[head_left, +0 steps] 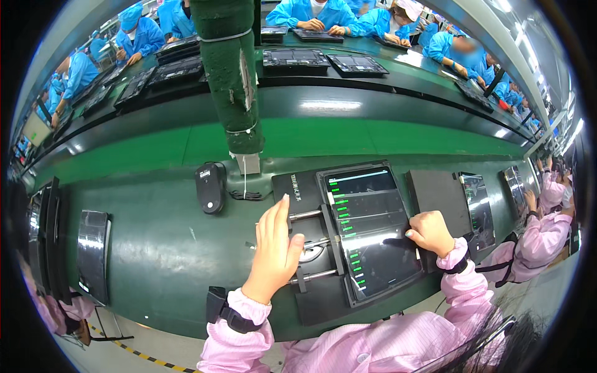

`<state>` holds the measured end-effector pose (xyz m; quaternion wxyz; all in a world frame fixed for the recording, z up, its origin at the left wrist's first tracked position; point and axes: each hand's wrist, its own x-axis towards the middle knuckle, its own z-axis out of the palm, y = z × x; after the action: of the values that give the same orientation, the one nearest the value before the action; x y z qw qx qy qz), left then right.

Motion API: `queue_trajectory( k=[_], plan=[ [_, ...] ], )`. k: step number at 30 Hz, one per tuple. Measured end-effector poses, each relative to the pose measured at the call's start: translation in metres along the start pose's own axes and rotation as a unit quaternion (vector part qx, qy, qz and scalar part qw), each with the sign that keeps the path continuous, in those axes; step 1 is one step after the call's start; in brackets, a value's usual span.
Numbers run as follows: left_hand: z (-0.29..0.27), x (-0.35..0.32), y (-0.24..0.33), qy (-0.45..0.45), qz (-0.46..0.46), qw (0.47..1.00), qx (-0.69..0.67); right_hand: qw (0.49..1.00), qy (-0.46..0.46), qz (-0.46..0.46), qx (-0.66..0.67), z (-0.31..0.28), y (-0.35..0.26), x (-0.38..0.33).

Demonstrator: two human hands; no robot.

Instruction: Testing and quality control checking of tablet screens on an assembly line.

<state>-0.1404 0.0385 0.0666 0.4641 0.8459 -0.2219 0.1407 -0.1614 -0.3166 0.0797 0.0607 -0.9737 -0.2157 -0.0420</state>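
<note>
1. Left hand (273,252): fingers extended, gripping nothing visible, over test fixture's (320,311) left side.
2. Right hand (430,234): fingers curled, grip undeterminable, at fixture's right edge.
3. Tablet (373,214): within fixture; presumably light, stiff, slippery, fragile (glass face); hold opposite edges.
4. Hidden: tablet's underside; fixture's linkage, partly, behind left hand.

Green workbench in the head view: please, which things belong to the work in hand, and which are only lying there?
In use, it seems:
- lit tablet, right hand at its right edge
- black fixture under it, open left hand beside its metal rods

Apparently just lying about:
- black mouse
- dark tablet on the left
- slanted tablet on the right
</note>
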Motion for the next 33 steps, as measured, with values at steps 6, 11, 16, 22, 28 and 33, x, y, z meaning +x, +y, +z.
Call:
queue_trajectory(
  k=[6, 11, 16, 22, 28, 33],
  plan=[
    [0.000, 0.000, 0.003, -0.005, 0.002, 0.998, 0.066, 0.998, 0.033, 0.045, 0.004, 0.008, -0.002, 0.003],
    [-0.009, 0.003, 0.005, 0.031, 0.032, 0.991, 0.125, 0.992, 0.083, 0.059, 0.069, 0.008, -0.005, 0.004],
    [-0.029, 0.003, 0.001, 0.109, 0.065, 0.981, 0.150, 0.978, 0.093, 0.138, 0.126, 0.007, -0.009, 0.005],
    [-0.031, -0.001, -0.009, 0.119, 0.058, 0.984, 0.120, 0.970, 0.147, 0.156, 0.118, -0.006, -0.028, 0.009],
    [-0.029, 0.000, -0.010, 0.113, 0.054, 0.988, 0.094, 0.991, -0.009, -0.053, 0.122, -0.016, -0.057, -0.037],
    [-0.028, 0.000, -0.010, 0.100, 0.044, 0.990, 0.092, 0.998, -0.035, -0.056, 0.015, -0.002, -0.054, -0.056]
  ],
)
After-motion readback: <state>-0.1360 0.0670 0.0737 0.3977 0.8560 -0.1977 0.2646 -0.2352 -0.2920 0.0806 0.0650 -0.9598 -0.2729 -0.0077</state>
